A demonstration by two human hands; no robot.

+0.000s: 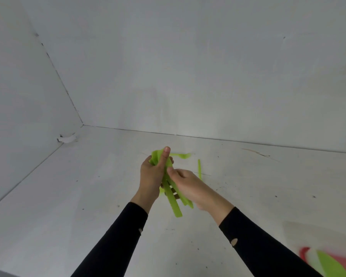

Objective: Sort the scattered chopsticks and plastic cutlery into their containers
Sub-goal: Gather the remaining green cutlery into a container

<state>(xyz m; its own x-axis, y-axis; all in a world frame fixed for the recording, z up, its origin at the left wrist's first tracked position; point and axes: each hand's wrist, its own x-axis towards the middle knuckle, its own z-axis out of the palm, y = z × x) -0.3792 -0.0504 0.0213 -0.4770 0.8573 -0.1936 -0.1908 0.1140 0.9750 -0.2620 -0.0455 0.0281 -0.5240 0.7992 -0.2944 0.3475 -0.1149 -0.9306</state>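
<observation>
A bundle of green plastic cutlery [173,198] is held above the white table, handles pointing toward me. My left hand [152,176] grips the bundle near its far end, thumb up along it. My right hand [190,186] closes on the same bundle from the right, fingers curled around the handles. Two more green pieces lie on the table just beyond the hands: one [181,155] lies flat and another thin one [199,168] runs lengthwise. No chopsticks are clearly visible, except a faint thin stick [260,153] at the far right.
The white table [88,196] meets white walls at the back and left. A red container [312,258] with green pieces in it sits blurred at the bottom right corner. A small white lump [67,139] lies by the left wall.
</observation>
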